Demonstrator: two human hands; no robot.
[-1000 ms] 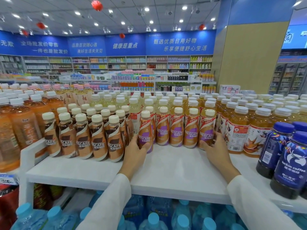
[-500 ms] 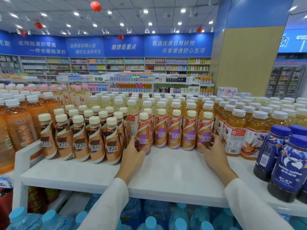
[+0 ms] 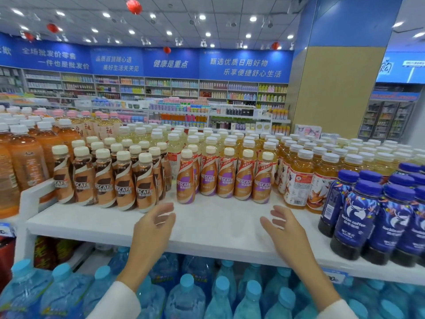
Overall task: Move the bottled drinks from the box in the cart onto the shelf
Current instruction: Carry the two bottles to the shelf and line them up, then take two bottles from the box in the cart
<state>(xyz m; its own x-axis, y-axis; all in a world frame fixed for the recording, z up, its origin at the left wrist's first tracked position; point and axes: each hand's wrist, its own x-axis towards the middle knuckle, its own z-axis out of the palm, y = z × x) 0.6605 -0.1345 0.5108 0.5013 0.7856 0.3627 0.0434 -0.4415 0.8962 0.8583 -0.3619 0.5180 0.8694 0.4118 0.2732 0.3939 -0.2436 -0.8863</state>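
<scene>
At the far left, tall orange tea bottles [image 3: 25, 166] stand beside the white shelf [image 3: 218, 229]. Next come the brown-label Nescafé bottles [image 3: 124, 187], packed upright in rows. Just in front of their right end the left hand [image 3: 154, 229] hovers over the bare shelf front, fingers loosely spread and slightly curved, holding nothing. Half a second ago it touched the leftmost purple-label bottle; now it has drawn back toward the shelf edge and is clear of it. The purple-label Nescafé bottles [image 3: 226, 180] stand upright in a front row of five, at the back of the bare strip, between the brown-label ones and the amber tea bottles [image 3: 299, 180]. The right hand [image 3: 285, 229] has likewise pulled away from the row's right end and hangs over the shelf, fingers relaxed and apart, empty. Further right stand dark blue Luckin coffee bottles [image 3: 358, 217]. Blue-capped water bottles [image 3: 186, 295] fill the level beneath.
</scene>
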